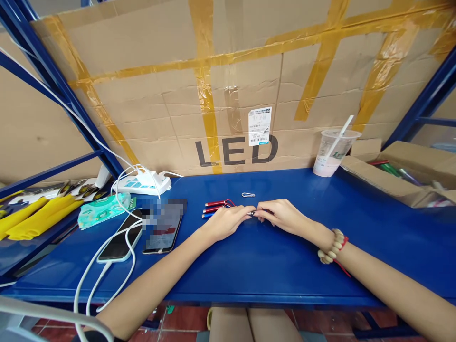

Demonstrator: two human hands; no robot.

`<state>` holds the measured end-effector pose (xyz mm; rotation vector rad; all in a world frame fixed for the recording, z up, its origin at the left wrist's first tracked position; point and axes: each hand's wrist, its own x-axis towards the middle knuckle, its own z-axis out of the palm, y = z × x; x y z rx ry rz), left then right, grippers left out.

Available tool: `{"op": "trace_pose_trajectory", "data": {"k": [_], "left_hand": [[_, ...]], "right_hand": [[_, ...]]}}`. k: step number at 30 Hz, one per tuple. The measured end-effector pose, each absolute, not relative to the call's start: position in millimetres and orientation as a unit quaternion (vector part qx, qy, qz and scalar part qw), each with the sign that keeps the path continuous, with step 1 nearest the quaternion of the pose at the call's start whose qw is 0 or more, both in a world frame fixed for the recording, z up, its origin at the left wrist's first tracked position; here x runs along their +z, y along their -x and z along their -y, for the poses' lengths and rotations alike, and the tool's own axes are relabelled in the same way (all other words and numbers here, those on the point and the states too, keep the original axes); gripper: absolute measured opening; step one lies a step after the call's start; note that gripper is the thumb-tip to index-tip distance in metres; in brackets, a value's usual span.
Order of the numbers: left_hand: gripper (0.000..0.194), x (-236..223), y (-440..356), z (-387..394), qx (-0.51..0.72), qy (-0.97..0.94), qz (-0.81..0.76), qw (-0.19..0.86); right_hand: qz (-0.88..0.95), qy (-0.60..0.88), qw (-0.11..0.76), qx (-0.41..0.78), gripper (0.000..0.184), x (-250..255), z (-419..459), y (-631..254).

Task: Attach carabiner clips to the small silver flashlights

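My left hand (228,221) and my right hand (281,214) meet over the middle of the blue table (256,266). Both are closed in a pinch on a small metal piece (252,213), mostly covered by the fingertips, so its exact kind is unclear. Just beyond them a silver carabiner clip (248,194) lies flat on the table. Beside my left hand are two slim red metal tubes (215,204) with a red cord, and a blue tube (207,215) partly hidden behind that hand.
Phones (123,242) with white cables and a power strip (142,183) occupy the left, near a teal packet (101,211). A plastic cup with a straw (327,154) and an open carton (392,185) stand back right. A large cardboard sheet (171,118) rises behind.
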<state>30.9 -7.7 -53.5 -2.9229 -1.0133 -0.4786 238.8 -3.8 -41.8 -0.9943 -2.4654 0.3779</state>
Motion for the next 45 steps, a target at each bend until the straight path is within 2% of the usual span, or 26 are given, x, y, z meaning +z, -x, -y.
{"op": "trace_pose_trajectory", "data": {"k": [15, 45], "left_hand": [[0.024, -49.7, -33.0, 10.9, -0.146, 0.933, 0.329, 0.014], [0.024, -52.5, -31.8, 11.0, -0.173, 0.930, 0.323, 0.010]], "right_hand": [[0.896, 0.366, 0.210, 0.138, 0.038, -43.9, 1.8, -239.0], [0.899, 0.366, 0.198, 0.134, 0.040, -45.9, 0.0, -238.4]]}}
